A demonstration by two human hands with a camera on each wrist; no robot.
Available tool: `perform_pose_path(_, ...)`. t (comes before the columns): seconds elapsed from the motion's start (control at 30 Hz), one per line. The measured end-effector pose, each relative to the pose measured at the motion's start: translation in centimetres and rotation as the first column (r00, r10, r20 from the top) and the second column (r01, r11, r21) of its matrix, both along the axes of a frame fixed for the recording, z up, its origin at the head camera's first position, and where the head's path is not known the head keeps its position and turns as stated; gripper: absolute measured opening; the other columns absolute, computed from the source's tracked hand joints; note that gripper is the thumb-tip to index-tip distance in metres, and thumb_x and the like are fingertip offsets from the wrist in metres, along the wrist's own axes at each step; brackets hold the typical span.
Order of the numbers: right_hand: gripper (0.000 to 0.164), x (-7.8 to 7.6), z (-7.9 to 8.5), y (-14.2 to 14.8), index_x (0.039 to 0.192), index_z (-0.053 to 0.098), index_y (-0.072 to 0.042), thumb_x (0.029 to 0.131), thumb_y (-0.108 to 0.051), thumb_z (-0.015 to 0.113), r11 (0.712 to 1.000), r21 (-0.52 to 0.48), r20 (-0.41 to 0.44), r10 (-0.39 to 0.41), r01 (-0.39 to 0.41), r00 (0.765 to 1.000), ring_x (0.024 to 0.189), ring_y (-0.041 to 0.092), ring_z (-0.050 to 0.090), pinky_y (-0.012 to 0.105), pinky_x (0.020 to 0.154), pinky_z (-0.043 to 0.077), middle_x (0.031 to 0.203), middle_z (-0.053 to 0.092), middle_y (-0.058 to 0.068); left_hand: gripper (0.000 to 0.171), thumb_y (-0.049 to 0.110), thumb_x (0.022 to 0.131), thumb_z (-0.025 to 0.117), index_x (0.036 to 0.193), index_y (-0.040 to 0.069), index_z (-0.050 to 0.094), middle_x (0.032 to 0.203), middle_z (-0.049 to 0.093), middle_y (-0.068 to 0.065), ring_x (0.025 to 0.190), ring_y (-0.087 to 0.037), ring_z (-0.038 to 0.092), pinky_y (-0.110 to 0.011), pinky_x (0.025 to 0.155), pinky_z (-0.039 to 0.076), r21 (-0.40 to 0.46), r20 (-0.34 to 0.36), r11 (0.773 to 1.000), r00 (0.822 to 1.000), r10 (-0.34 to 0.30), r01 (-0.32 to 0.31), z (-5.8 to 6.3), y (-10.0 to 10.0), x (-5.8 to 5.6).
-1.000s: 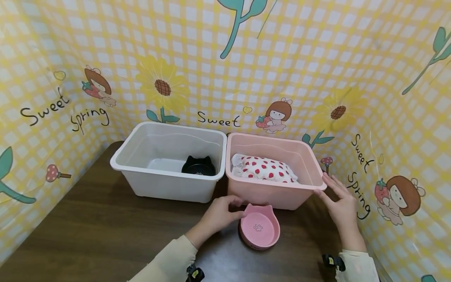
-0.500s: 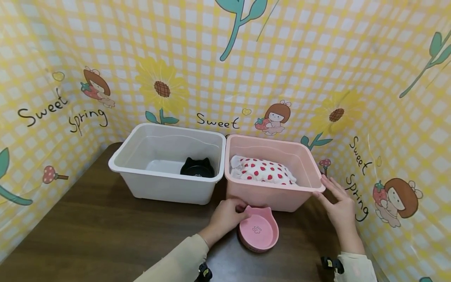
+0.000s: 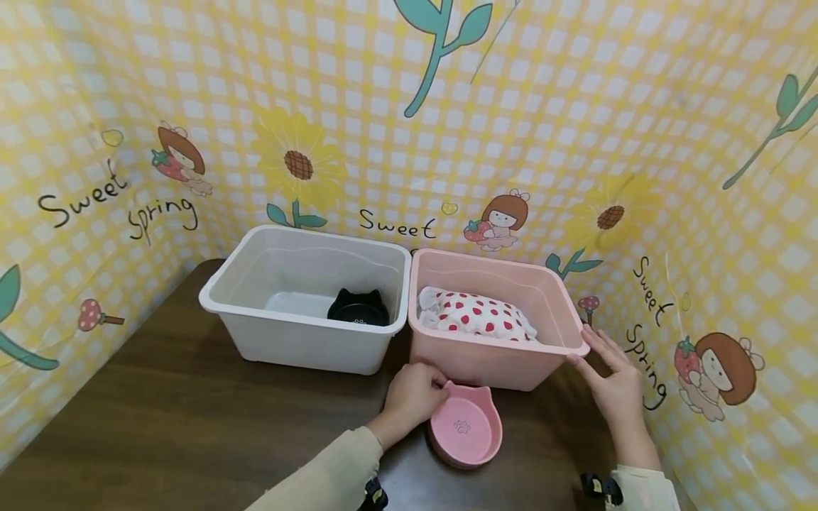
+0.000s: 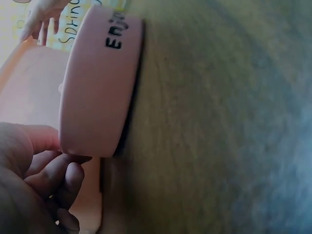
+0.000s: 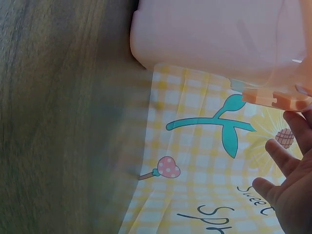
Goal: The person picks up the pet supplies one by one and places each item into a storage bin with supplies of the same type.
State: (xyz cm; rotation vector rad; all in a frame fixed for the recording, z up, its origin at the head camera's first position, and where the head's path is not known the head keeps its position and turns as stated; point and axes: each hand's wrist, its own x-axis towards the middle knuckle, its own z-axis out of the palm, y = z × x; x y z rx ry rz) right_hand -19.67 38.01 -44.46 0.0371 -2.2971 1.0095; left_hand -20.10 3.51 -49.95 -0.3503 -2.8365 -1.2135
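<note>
A pink cat-eared bowl (image 3: 461,429) with a paw print inside sits on the table in front of the pink bin (image 3: 486,358). My left hand (image 3: 414,396) pinches the bowl at its left ear. In the left wrist view the thumb lies over the rim and the fingers curl beneath. My right hand (image 3: 616,383) touches the front right corner of the pink bin's rim, thumb in front and straight fingers along the side. In the right wrist view those fingers (image 5: 280,156) are spread. Inside the pink bin lies a white cloth bundle (image 3: 479,316) with red dots.
Left of the pink bin stands a white bin (image 3: 307,341), rims side by side. A black cat-eared bowl (image 3: 359,306) lies in its right part. A yellow checked sheet (image 3: 383,106) rises behind and at both sides of the brown wooden table (image 3: 192,419).
My left hand has moved right and taken hold of the pink bowl's left ear. The bowl has shifted slightly towards me and left. The right hand stays at the bin's corner.
</note>
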Motion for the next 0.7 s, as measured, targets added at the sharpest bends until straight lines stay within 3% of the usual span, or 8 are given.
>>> perform_pose_path(0.17,0.051,0.0,-0.2,-0.1,0.13,0.072,-0.022,0.082,-0.016,0.088,1.0,-0.004,-0.014,0.004,-0.004,1.0,0.137,0.005,0.051,0.009,0.108,0.032,0.138,0.066,-0.001,0.005,0.027,0.086,0.082,0.082,0.024,0.082,0.074,0.07,0.018,0.069,-0.001,0.058,-0.023,0.06,0.048,-0.036,-0.024,0.998,0.999,-0.048,0.047,1.1,-0.7,0.9)
perform_pose_path(0.33,0.051,-0.1,0.1,-0.1,0.131,0.072,-0.021,0.082,-0.015,0.087,1.0,-0.004,-0.025,0.012,-0.012,1.0,0.138,0.013,0.052,0.008,0.108,0.032,0.138,0.066,0.0,0.004,0.026,0.086,0.081,0.082,0.025,0.082,0.07,0.068,0.021,0.068,0.0,0.057,-0.021,0.06,0.048,-0.017,-0.049,0.995,0.994,-0.095,0.094,2.5,-1.3,1.4)
perform_pose_path(0.5,0.051,-0.2,0.3,0.0,0.13,0.072,-0.022,0.082,-0.015,0.088,1.0,0.0,-0.018,0.011,-0.011,1.0,0.137,0.004,0.051,0.009,0.108,0.033,0.137,0.067,0.0,0.003,0.024,0.086,0.08,0.085,0.024,0.083,0.066,0.065,0.023,0.065,0.001,0.058,-0.02,0.058,0.049,0.051,-0.064,0.987,0.987,-0.146,0.15,4.2,-2.3,1.9)
perform_pose_path(0.7,0.05,0.2,0.3,-0.1,0.131,0.072,-0.023,0.083,-0.018,0.087,1.0,-0.006,0.007,0.002,-0.002,1.0,0.135,-0.003,0.049,0.008,0.108,0.032,0.138,0.066,-0.003,0.005,0.023,0.086,0.08,0.089,0.023,0.084,0.067,0.066,0.023,0.064,0.001,0.059,-0.021,0.059,0.049,0.067,-0.09,0.979,0.978,-0.189,0.195,7.0,-4.3,2.7)
